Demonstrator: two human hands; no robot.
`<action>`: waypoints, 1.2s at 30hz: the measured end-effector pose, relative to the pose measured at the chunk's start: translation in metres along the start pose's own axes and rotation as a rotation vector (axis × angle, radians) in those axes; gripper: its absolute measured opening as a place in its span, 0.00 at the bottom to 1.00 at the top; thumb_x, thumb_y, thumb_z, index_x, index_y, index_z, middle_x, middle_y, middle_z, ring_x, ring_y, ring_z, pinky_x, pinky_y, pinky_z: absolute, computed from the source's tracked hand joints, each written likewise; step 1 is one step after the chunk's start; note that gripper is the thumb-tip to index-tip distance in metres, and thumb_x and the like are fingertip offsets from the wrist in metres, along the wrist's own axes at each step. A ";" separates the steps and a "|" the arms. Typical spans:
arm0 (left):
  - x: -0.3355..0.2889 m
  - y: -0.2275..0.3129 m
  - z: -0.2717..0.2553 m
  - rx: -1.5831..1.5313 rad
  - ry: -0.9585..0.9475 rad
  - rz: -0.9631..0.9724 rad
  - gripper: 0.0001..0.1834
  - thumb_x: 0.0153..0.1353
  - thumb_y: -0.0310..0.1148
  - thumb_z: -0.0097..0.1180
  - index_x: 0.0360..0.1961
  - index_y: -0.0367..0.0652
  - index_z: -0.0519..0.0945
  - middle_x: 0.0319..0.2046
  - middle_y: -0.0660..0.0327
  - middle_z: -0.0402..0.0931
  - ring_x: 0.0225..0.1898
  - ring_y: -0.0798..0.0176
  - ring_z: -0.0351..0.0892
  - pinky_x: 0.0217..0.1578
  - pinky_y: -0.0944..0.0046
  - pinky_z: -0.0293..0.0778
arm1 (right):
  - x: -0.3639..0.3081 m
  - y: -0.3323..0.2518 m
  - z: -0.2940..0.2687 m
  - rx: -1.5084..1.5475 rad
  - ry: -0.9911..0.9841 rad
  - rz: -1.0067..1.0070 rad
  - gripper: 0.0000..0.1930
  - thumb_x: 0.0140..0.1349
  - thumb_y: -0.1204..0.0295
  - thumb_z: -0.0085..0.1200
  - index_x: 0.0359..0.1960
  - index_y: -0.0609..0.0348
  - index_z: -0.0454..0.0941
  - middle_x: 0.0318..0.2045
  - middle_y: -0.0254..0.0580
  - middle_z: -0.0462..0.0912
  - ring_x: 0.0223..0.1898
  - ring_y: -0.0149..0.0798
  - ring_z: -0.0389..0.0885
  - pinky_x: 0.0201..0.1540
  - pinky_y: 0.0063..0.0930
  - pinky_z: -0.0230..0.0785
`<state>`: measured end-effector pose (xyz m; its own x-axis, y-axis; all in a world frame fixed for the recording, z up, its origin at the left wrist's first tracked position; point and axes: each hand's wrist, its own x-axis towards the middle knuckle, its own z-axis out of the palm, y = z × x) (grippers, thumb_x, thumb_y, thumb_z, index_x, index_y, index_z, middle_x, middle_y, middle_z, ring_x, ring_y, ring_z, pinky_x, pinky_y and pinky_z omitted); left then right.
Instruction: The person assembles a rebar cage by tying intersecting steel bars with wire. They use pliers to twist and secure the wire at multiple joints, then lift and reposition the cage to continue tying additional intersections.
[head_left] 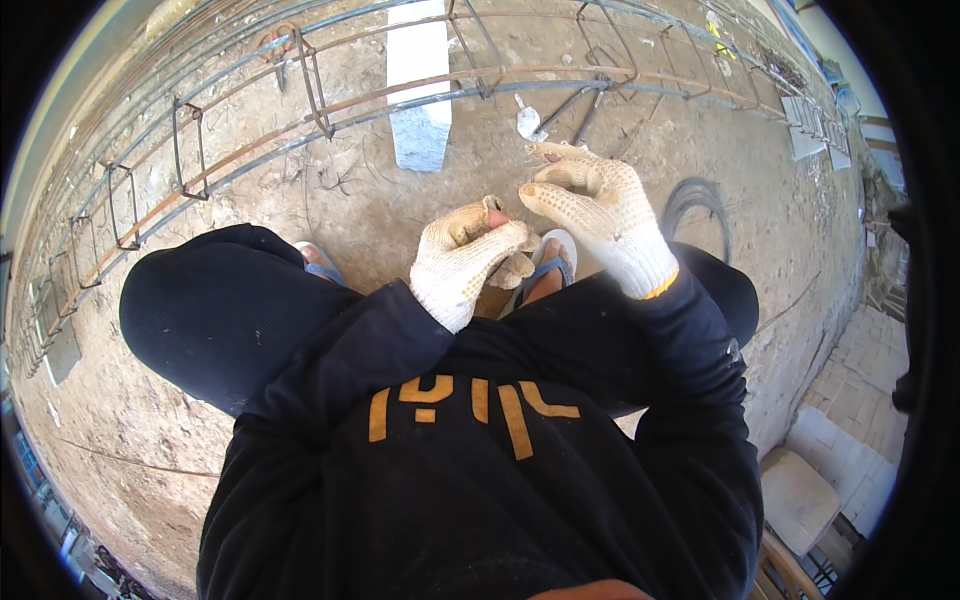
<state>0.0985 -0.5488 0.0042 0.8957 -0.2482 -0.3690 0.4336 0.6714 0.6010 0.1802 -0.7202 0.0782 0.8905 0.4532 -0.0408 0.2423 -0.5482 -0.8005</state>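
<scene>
Both my hands wear white knitted gloves and hover close together above my knees. My left hand (462,258) is curled into a loose fist, and a bare fingertip pokes through the torn glove. My right hand (598,208) sits just right of it and slightly higher, thumb and forefinger pinched toward the left hand. I cannot make out anything between the fingers. Beyond the hands a long rebar cage (330,105) lies across the dirt ground, with a small metal tool (527,122) next to it.
A white concrete block (420,75) props up the cage. A coil of dark wire (697,207) lies on the ground to the right. My feet are in sandals (545,272) below the hands. Pale bricks (860,385) and a wooden stool (800,500) stand at the lower right.
</scene>
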 end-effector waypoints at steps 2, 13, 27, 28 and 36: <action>0.000 0.001 0.000 -0.065 0.008 -0.053 0.04 0.68 0.26 0.55 0.42 0.40 0.74 0.37 0.48 0.82 0.28 0.66 0.83 0.24 0.73 0.78 | 0.000 0.000 0.002 0.046 0.009 0.062 0.11 0.54 0.68 0.67 0.34 0.62 0.85 0.48 0.51 0.83 0.47 0.41 0.84 0.47 0.32 0.75; 0.003 0.015 -0.007 -0.395 -0.251 -0.360 0.11 0.70 0.31 0.52 0.47 0.34 0.75 0.39 0.50 0.80 0.27 0.67 0.79 0.21 0.74 0.72 | 0.005 -0.008 -0.008 0.162 -0.135 0.075 0.09 0.60 0.69 0.63 0.35 0.64 0.83 0.32 0.43 0.85 0.33 0.33 0.82 0.38 0.28 0.72; -0.018 0.044 0.002 -0.025 -0.016 -0.185 0.08 0.66 0.28 0.57 0.40 0.31 0.78 0.28 0.53 0.79 0.18 0.74 0.71 0.14 0.77 0.57 | 0.014 -0.022 -0.028 -0.322 0.113 -0.429 0.21 0.54 0.74 0.63 0.53 0.50 0.82 0.59 0.48 0.76 0.48 0.47 0.81 0.50 0.34 0.75; -0.020 0.047 0.002 -0.042 -0.018 -0.197 0.08 0.66 0.27 0.57 0.40 0.31 0.78 0.29 0.53 0.78 0.19 0.74 0.72 0.14 0.77 0.57 | 0.014 -0.022 -0.031 -0.313 -0.038 -0.485 0.21 0.54 0.74 0.63 0.52 0.51 0.82 0.60 0.48 0.75 0.49 0.48 0.80 0.52 0.35 0.74; -0.028 0.056 -0.001 -0.048 -0.142 -0.338 0.06 0.64 0.26 0.58 0.39 0.33 0.77 0.32 0.55 0.78 0.23 0.71 0.75 0.16 0.77 0.61 | 0.012 0.002 -0.030 -0.335 -0.375 -0.600 0.17 0.58 0.63 0.57 0.49 0.49 0.83 0.52 0.34 0.82 0.57 0.47 0.76 0.59 0.41 0.68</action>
<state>0.0980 -0.5038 0.0475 0.7091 -0.5537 -0.4366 0.7051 0.5661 0.4271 0.2029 -0.7369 0.0940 0.3949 0.9139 0.0945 0.7978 -0.2901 -0.5285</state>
